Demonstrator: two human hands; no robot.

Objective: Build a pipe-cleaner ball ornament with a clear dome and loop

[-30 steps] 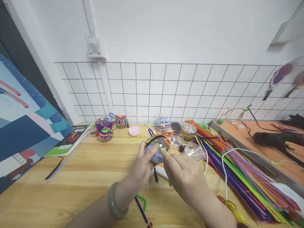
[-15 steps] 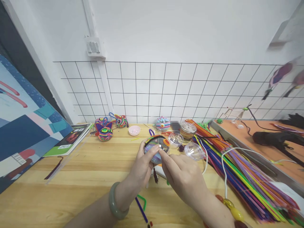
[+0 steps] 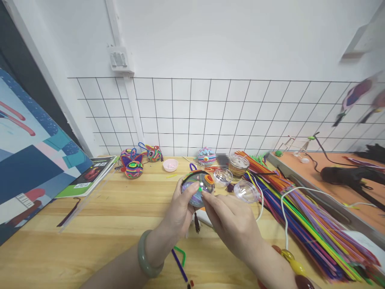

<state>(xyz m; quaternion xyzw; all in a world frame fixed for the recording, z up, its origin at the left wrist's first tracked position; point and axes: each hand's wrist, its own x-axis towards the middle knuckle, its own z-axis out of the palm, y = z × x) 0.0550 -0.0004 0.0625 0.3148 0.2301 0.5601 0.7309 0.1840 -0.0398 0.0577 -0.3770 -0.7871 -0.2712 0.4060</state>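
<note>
A clear plastic ball (image 3: 194, 196) with fuzzy pipe cleaner trim, an orange eye-like disc and a blue loop on top is gripped by my left hand (image 3: 177, 210), thumb across its front. A dark tassel (image 3: 197, 222) hangs beneath it. My right hand (image 3: 233, 218) is closed, its thumb and index finger pinched at the ball's front. At those fingertips shows a small green piece of pipe cleaner (image 3: 200, 189), against the ball; the rest of it is hidden. Just under the hands lies a white object (image 3: 202, 218), mostly covered.
Finished pipe cleaner balls (image 3: 134, 166) and a pink bowl (image 3: 170, 165) stand toward the wall. Clear half shells (image 3: 246, 191) and a round tub (image 3: 238, 164) sit right of the ball. Bundled pipe cleaners (image 3: 303, 224) and a white cord (image 3: 282, 212) run along the right.
The green piece now shows at my right fingertips on the ball's front, and the green end seen below that hand is gone. The ball has shifted slightly left.
</note>
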